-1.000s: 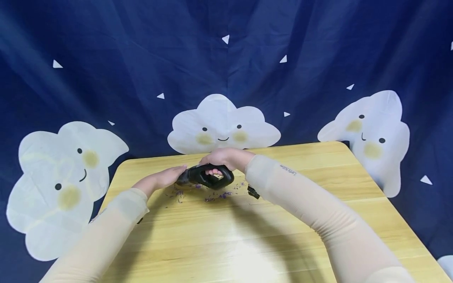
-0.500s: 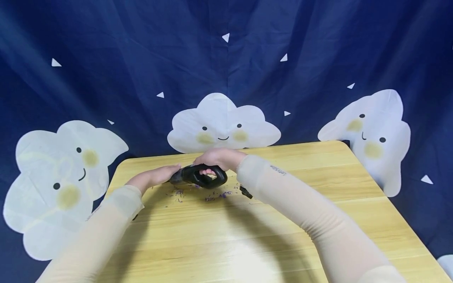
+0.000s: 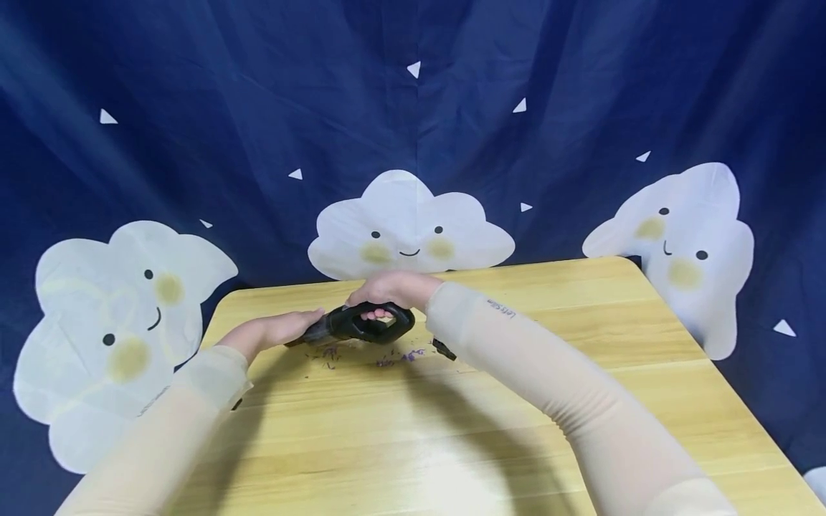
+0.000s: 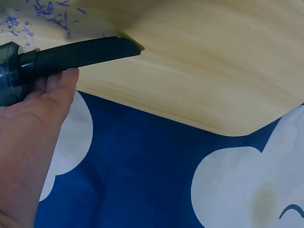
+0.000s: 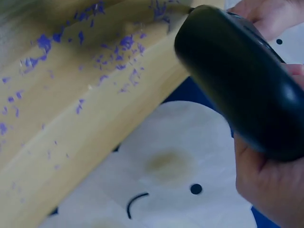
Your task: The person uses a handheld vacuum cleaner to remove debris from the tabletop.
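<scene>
A black handheld vacuum cleaner (image 3: 398,331) with a loop handle is held low over the far part of the table, its nozzle pointing left. My right hand (image 3: 395,288) grips the handle from above, fingertips showing inside the loop. The left hand (image 3: 274,331) holds the front end. In the left wrist view, its fingers lie against the base of the long black nozzle (image 4: 85,57), beside the clear dust cup (image 4: 7,76). Purple scraps (image 3: 413,355) are scattered beneath and in front of the cleaner. The cleaner's rounded dark body (image 5: 237,80) covers part of the right hand (image 5: 273,190) in the right wrist view.
The pale wooden table (image 3: 361,444) ends at a far edge close behind both hands. Beyond hangs a dark blue curtain (image 3: 258,107) printed with smiling white clouds (image 3: 409,208). Dark shadows of the arms fall across the tabletop.
Both hands have carried the vacuum cleaner a little to the left, its nozzle tip now showing past the left hand. Both hands keep their hold. The purple scraps look much the same.
</scene>
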Motion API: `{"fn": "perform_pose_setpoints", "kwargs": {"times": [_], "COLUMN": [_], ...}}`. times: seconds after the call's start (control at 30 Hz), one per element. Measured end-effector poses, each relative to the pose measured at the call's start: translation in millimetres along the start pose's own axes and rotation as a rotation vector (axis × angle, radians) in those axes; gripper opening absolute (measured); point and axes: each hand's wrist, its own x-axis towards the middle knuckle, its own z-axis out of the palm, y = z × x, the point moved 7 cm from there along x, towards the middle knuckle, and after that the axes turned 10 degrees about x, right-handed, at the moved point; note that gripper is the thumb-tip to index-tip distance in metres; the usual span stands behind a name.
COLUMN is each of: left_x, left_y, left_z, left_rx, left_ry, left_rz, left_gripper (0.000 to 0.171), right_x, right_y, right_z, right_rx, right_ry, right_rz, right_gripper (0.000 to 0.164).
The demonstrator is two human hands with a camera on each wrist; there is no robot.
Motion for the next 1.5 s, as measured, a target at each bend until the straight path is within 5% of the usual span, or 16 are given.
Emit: {"fn": "perform_pose_setpoints", "kwargs": {"times": [0.2,0.67,1.07,1.5], "left_x": [3.4,15.7,10.1,-5.5], "left_y": [14.6,35.1,39.3,30.0], "left_z": [3.0,7.9,16.0,23.2], "left_rx": [-0.031,-0.069,-0.019,-0.035], "left_ry": [-0.002,0.028,-0.007,-0.015], "left_rz": [0.062,0.089,0.06,0.079], "left_gripper": [0.081,0.079,0.085,0.08], "right_x": [-15,-33,-39,-34], "right_y": [-13,-20,-15,-11], "right_z": [-11,-31,-32,-16], "right_rx": [-0.218,-0.411,-0.325,-0.326], "right_ry": [0.087,0.167,0.085,0.048], "right_rz": [-0.07,-0.072,0.019,0.007], "right_gripper": [0.043,0.039,0.036,0.038]}}
